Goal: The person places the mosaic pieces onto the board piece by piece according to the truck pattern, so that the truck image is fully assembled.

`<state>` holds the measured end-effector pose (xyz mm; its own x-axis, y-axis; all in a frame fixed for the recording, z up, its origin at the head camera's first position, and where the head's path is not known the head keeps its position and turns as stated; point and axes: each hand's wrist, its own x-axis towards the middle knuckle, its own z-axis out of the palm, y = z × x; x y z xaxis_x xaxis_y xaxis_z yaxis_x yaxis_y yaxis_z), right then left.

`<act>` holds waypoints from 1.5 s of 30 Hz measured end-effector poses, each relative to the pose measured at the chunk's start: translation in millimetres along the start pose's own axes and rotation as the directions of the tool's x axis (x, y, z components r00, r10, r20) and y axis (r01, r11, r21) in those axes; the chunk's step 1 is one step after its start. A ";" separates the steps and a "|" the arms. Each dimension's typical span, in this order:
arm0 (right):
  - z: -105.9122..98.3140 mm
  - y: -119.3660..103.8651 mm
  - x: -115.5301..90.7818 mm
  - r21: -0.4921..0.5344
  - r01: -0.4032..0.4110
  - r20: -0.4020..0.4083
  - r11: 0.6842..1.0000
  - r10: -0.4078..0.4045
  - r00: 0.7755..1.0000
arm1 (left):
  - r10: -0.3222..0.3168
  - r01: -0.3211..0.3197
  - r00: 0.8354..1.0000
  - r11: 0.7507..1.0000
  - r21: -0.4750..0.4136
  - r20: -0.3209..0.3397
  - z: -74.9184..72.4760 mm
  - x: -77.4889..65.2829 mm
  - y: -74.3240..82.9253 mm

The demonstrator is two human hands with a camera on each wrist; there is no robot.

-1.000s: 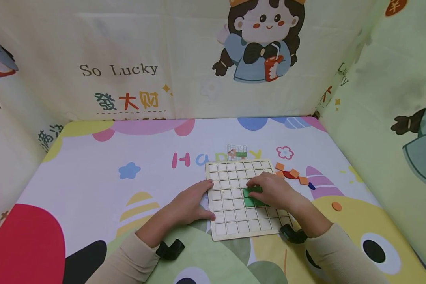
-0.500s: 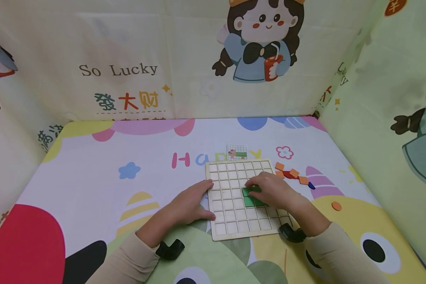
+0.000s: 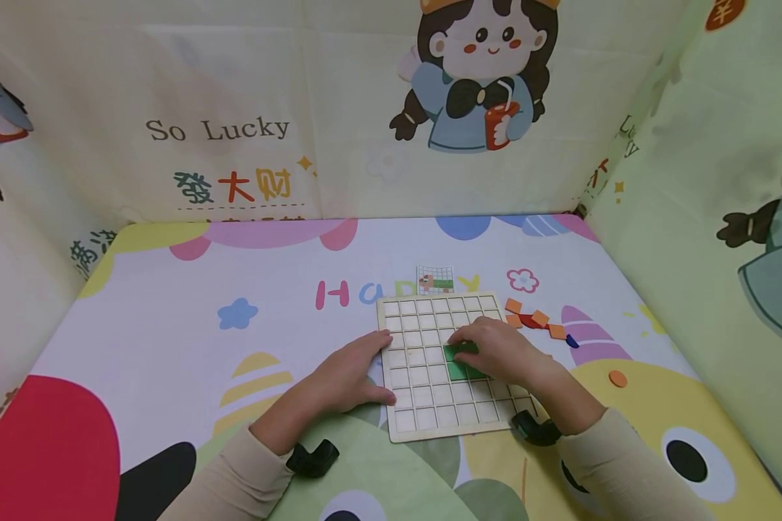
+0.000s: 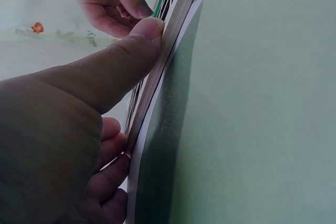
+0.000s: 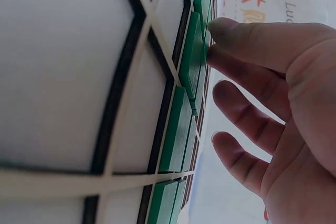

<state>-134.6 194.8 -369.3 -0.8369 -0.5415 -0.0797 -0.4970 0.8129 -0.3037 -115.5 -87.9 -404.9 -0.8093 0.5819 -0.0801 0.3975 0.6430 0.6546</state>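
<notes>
A light wooden grid board (image 3: 419, 417) lies on the table with a block of green square tiles (image 3: 459, 371) in its cells. My left hand (image 3: 345, 373) is spread at the board's left edge; in the left wrist view its thumb (image 4: 128, 51) presses along that edge. Over the green tiles, my right hand (image 3: 502, 351) has thumb and index finger close together at the leftmost ones, hiding part of the block. In the right wrist view those two fingertips (image 5: 223, 27) meet a green tile (image 5: 193, 56) set among the grid bars, the other fingers loosely bent.
Orange square tiles (image 3: 557, 331), a red piece (image 3: 530, 320) and a dark blue piece (image 3: 572, 341) lie right of the board. An orange round piece (image 3: 617, 378) sits nearer. A small pattern card (image 3: 435, 279) lies behind the board. Printed cloth walls (image 3: 345, 108) enclose the table.
My right hand has shifted very slightly left, and the visible left edge of the green tiles with it. My left hand and the board have stayed in place.
</notes>
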 end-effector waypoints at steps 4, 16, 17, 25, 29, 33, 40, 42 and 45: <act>-1.9 1.6 -1.7 0.030 -0.002 -0.004 1.000 0.002 1.000 | 0.000 0.000 1.000 1.000 0.000 -0.003 0.2 -0.1 -0.4; -20.9 27.9 -29.5 0.141 -0.111 -0.095 0.984 0.125 0.988 | 0.013 -0.013 1.000 1.000 -0.003 -0.009 0.0 -1.0 -0.8; -22.6 29.9 -32.2 0.143 -0.115 -0.100 0.983 0.130 0.986 | 0.013 -0.013 1.000 1.000 -0.006 -0.010 -0.2 -1.2 -0.6; -30.4 44.9 -51.0 0.141 -0.170 -0.114 0.975 0.187 0.976 | 0.005 -0.005 1.000 1.000 -0.006 -0.005 -0.4 -1.3 -0.5; -30.8 52.2 -58.8 0.155 -0.194 -0.112 0.969 0.213 0.971 | 0.006 -0.006 1.000 1.000 -0.001 -0.004 -0.2 -1.0 -0.8; -30.0 58.7 -66.2 0.168 -0.264 -0.081 0.950 0.280 0.957 | 0.012 -0.012 1.000 1.000 0.003 -0.004 0.1 -0.6 -0.9; -27.6 69.8 -78.8 0.162 -0.282 -0.081 0.946 0.297 0.951 | 0.005 -0.005 1.000 1.000 0.016 0.004 -0.9 0.3 -0.3; -26.3 73.1 -82.5 0.152 -0.271 -0.089 0.950 0.287 0.954 | 0.003 -0.003 1.000 1.000 0.015 0.006 -1.3 0.4 0.4; -24.4 77.9 -87.3 0.136 -0.259 -0.107 0.956 0.274 0.956 | 0.003 -0.003 1.000 1.000 0.014 0.006 -1.7 -0.2 0.6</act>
<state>-105.8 310.7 -362.8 -0.9607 -0.2715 -0.0579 -0.2271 0.8886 -0.3985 -115.9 -88.5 -403.2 -0.8056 0.5867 -0.0826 0.4058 0.6480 0.6445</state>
